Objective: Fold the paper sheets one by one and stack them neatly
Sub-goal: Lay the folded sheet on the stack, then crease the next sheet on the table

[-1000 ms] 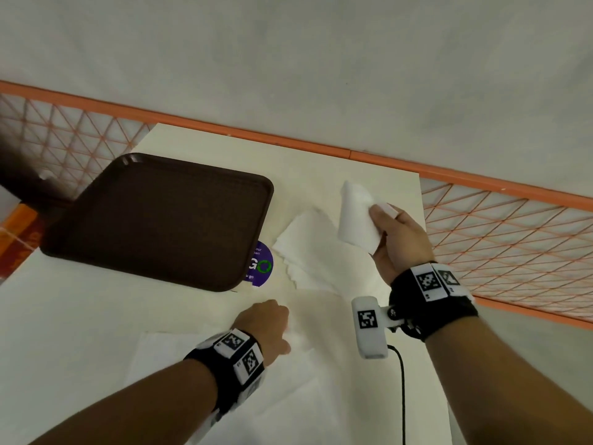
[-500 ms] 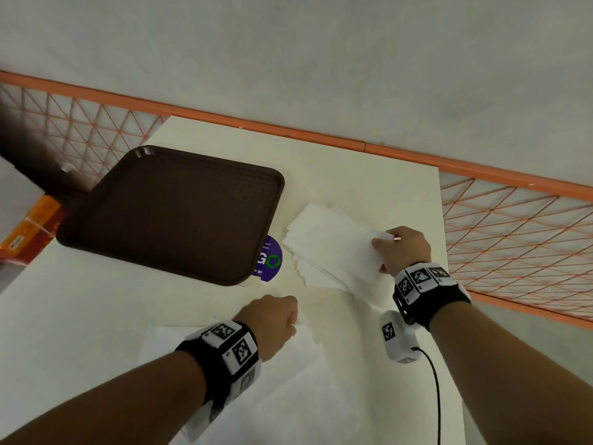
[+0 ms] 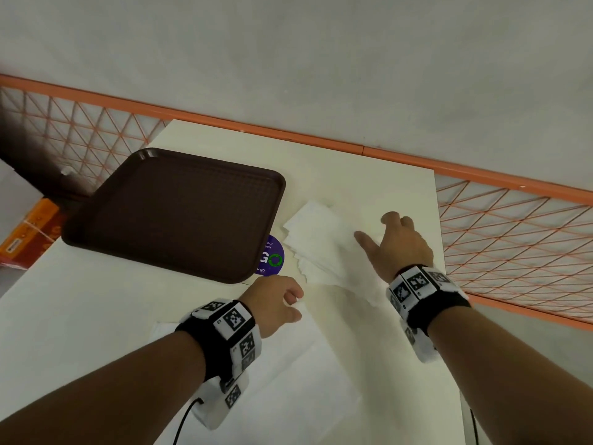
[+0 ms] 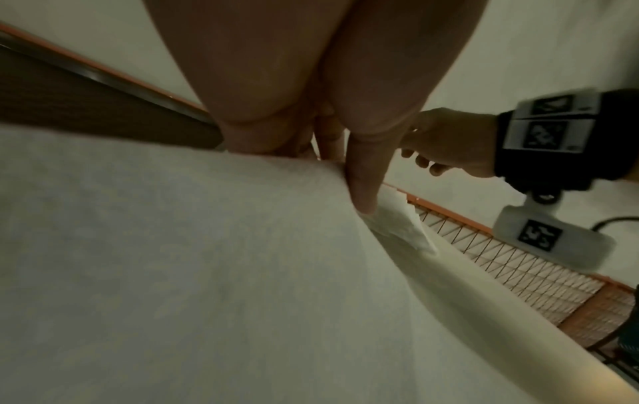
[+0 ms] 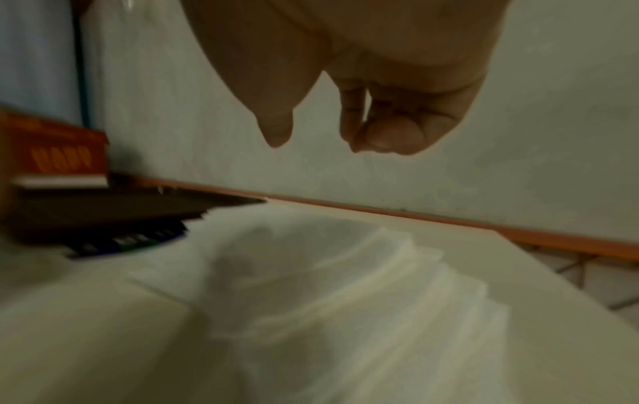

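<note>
A stack of folded white paper sheets [image 3: 321, 248] lies right of the tray; the right wrist view shows the stack [image 5: 345, 287] blurred. My right hand [image 3: 377, 231] hovers just over its right side, fingers loose and empty, which the right wrist view confirms [image 5: 328, 139]. Flat unfolded sheets [image 3: 288, 364] lie near the table's front. My left hand [image 3: 296, 305] pinches the top sheet's far corner. In the left wrist view that hand [image 4: 345, 175] holds the edge of the sheet [image 4: 173, 273] between thumb and fingers.
A dark brown tray [image 3: 179, 213] sits at the back left of the cream table [image 3: 353, 175], partly covering a purple round sticker [image 3: 272, 256]. An orange mesh fence [image 3: 513, 239] runs behind and right. An orange box [image 3: 29, 232] lies off the left edge.
My right hand brought the folded sheet down onto the stack, let go, and now hangs open above it. My left hand stayed at the flat sheet's corner.
</note>
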The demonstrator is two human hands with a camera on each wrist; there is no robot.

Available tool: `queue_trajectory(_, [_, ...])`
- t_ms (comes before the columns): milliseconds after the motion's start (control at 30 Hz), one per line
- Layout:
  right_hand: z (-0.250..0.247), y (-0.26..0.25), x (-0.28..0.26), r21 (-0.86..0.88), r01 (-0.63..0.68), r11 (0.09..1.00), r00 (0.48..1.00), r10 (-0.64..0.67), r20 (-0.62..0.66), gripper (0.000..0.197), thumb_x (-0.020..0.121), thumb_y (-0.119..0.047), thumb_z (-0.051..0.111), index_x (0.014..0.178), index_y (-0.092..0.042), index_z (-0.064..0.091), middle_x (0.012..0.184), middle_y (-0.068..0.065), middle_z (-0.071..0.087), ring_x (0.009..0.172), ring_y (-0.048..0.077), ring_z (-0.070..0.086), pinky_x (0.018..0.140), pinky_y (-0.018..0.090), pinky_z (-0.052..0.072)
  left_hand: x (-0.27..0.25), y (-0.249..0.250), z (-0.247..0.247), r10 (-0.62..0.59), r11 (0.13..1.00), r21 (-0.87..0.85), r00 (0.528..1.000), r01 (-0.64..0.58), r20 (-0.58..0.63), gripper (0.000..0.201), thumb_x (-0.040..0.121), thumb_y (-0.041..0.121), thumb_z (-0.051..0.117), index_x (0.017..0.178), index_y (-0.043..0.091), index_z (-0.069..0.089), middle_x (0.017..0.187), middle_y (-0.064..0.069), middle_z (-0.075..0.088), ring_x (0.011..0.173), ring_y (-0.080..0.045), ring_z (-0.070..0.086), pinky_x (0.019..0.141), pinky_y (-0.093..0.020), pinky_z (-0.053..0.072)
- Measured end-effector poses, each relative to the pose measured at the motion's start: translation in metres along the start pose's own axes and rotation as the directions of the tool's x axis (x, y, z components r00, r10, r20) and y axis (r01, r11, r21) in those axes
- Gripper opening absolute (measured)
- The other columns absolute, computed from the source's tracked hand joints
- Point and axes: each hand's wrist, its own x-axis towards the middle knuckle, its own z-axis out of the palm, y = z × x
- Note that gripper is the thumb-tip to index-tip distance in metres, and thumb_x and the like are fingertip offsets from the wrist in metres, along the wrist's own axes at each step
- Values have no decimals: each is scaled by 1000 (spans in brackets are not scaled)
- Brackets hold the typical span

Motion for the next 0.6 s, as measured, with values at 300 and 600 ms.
queue_trajectory(300, [21, -2, -88, 631, -152, 761, 821, -259, 509, 55, 77, -39, 78, 126, -31, 54, 121, -16, 61, 120, -1, 51, 106, 28, 39, -19, 34, -31, 162, 981, -103, 987, -161, -5, 31, 76, 18, 80, 103, 25, 67, 104, 4, 65, 73, -4, 57, 79, -25, 54])
queue_trajectory(600, [-16, -18, -124, 868, -228, 440, 913, -214, 348, 11, 88, -5, 65, 78, -2, 65, 71, 11, 62, 56, 17, 57, 52, 25, 47, -44, 44, -66, 234, 968, -33, 946, -247, -224, 36, 81, 30, 75, 113, 23, 63, 105, 6, 61, 83, -7, 56, 85, -26, 52])
